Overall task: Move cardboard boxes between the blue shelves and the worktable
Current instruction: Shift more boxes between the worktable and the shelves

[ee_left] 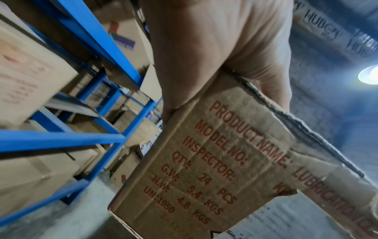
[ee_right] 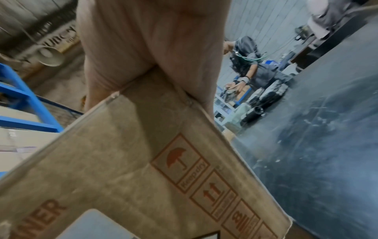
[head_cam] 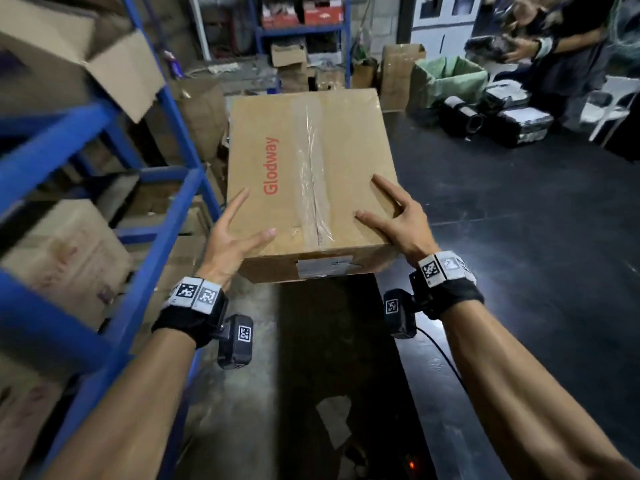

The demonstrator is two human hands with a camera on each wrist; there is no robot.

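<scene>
A taped cardboard box (head_cam: 311,174) printed "Glodway" is held level between the blue shelves (head_cam: 52,143) on the left and the black worktable (head_cam: 502,220) on the right. My left hand (head_cam: 239,230) grips its near-left corner, thumb on top. At the near-right corner my right hand (head_cam: 391,216) grips it, thumb and forefinger on the lid. The left wrist view shows the left hand (ee_left: 214,40) wrapped over the box (ee_left: 204,169) edge. In the right wrist view, the right hand (ee_right: 147,40) does the same on the box (ee_right: 122,161). Whether the box rests on the table edge I cannot tell.
Several cardboard boxes (head_cam: 65,258) fill the shelves at left. On the table's far end lie black wrapped packages (head_cam: 502,116) and a green-lined carton (head_cam: 446,81), where another person (head_cam: 561,39) stands. A second blue shelf (head_cam: 301,29) stands at the back. Grey floor (head_cam: 235,410) lies below.
</scene>
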